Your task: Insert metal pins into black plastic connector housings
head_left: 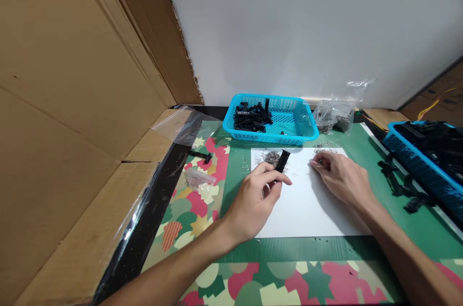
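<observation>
My left hand [258, 195] grips a black plastic part [282, 161], narrow and tilted upward, above a white sheet of paper [307, 214]. Just behind that part lies a pile of tiny metal pieces [272, 157]. Over the sheet's right side is my right hand [340, 175], thumb and forefinger pinched together. Whatever sits between those fingertips is too small to make out. Near them, at the sheet's back edge, is a second scatter of small metal pieces [323, 146].
A blue basket [271, 138] with black parts stands at the back; another blue basket [419, 159], heaped with black parts, is at right. Loose black parts [400, 183] lie beside it. Clear bags [336, 115] stand behind. Cardboard [72, 103] walls the left side.
</observation>
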`<state>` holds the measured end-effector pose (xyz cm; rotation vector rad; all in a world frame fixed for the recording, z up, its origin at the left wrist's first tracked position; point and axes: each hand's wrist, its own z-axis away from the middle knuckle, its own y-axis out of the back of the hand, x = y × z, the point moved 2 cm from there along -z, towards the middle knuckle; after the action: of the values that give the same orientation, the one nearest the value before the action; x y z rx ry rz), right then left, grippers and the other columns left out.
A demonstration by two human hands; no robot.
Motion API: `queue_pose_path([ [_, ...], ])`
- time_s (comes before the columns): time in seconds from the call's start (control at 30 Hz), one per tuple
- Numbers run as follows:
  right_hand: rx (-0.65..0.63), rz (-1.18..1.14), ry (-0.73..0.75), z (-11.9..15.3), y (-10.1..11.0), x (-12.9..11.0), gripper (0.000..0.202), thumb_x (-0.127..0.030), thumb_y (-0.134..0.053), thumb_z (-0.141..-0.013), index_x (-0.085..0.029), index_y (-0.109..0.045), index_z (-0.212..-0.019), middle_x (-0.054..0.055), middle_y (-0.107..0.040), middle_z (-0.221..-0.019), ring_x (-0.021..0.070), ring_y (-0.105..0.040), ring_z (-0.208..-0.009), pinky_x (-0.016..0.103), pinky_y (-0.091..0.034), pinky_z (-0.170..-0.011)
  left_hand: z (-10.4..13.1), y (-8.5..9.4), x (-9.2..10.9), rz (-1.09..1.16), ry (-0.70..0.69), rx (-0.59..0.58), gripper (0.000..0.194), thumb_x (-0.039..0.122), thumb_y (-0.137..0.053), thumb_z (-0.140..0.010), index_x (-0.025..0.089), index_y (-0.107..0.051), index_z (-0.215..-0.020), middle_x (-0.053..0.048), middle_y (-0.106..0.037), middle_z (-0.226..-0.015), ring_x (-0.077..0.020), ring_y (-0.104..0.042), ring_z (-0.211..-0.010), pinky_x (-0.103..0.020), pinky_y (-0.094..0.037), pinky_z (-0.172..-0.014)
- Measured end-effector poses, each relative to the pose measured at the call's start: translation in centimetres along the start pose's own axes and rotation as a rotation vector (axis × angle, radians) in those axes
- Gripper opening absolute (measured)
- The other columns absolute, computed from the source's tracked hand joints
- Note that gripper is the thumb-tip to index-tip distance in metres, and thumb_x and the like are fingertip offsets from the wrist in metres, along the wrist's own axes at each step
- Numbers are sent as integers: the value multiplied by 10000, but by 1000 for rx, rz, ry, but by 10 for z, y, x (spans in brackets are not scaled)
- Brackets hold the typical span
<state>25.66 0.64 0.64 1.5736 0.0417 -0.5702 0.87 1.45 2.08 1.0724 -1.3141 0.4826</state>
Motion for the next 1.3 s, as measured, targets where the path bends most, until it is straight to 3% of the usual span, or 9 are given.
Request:
queue_pose_path([
  [0.13, 2, -425, 103, -1, 8, 8, 297, -498, -615, -955, -219, -678, -876, 15, -584, -715, 176, -515, -656, 285, -287, -571, 1, 0, 1, 17, 10, -2, 238, 239, -553, -1015, 210, -788, -1040, -24, -571, -1031, -130, -572, -808, -268, -446, -721],
  [0.23, -41, -814, 156, 0, 12, 11, 361, -556, -675, -951, -198, -650, -911, -28, -442, -675, 122, -354, -588, 273, -222, -528, 1, 1, 1, 28, 19, -2, 239, 240, -554, -1011, 205, -788, -1041, -28, -565, -1029, -135, -568, -816, -263, -447, -713],
  [0.37, -208, -1182, 212, 6, 8, 4, 288, -482, -712, -982, -206, -632, -968, -76, -302, -653, 91, -201, -548, 277, -141, -498, 1, 0, 2, 72, 12, -1, 227, 260, -585, -1009, 201, -799, -1056, -31, -562, -1016, -134, -562, -830, -254, -447, -729],
  [0.5, -386, -1375, 295, 21, -4, -16, 253, -438, -693, -1010, -219, -590, -933, -92, -258, -660, 65, -173, -505, 265, -138, -479, 2, -6, 3, 260, 49, -72, 238, 346, -638, -1011, 193, -806, -1079, -37, -588, -988, -126, -569, -801, -245, -439, -701],
  [0.7, -501, -1369, 345, 37, -23, -40, 251, -430, -661, -1036, -214, -582, -935, -88, -339, -636, 65, -239, -504, 245, -166, -461, 1, -17, 2, 636, 228, -130, 370, 461, -732, -954, 111, -733, -1074, -1, -604, -729, -101, -528, -642, -231, -395, -626],
  [0.87, -354, -1278, 362, 42, -26, -46, 263, -445, -618, -1056, -213, -570, -943, -90, -344, -619, 78, -252, -514, 251, -192, -480, 2, -19, 1, 767, 342, -109, 371, 437, -798, -919, 124, -723, -1103, 29, -579, -702, -77, -496, -644, -210, -377, -653],
  [1.07, -137, -1020, 486, 49, -18, -53, 236, -388, -592, -1062, -208, -596, -911, -38, -476, -696, 114, -411, -614, 262, -316, -571, -2, -18, -6, 674, 233, -27, 323, 396, -895, -816, 132, -761, -944, -41, -697, -888, -137, -601, -807, -255, -451, -753],
  [1.2, -148, -998, 487, 48, -18, -53, 232, -396, -588, -1061, -209, -601, -924, -41, -463, -684, 122, -405, -618, 267, -319, -580, -5, -16, -9, 542, 151, 21, 260, 363, -858, -845, 131, -790, -941, -72, -730, -933, -194, -642, -905, -303, -468, -826],
  [1.3, -239, -1073, 436, 46, -19, -49, 252, -433, -602, -1056, -212, -600, -935, -59, -416, -647, 112, -328, -579, 268, -262, -541, -6, -13, -10, 438, 94, 44, 221, 344, -813, -885, 139, -793, -967, -74, -719, -938, -197, -635, -905, -310, -466, -818],
])
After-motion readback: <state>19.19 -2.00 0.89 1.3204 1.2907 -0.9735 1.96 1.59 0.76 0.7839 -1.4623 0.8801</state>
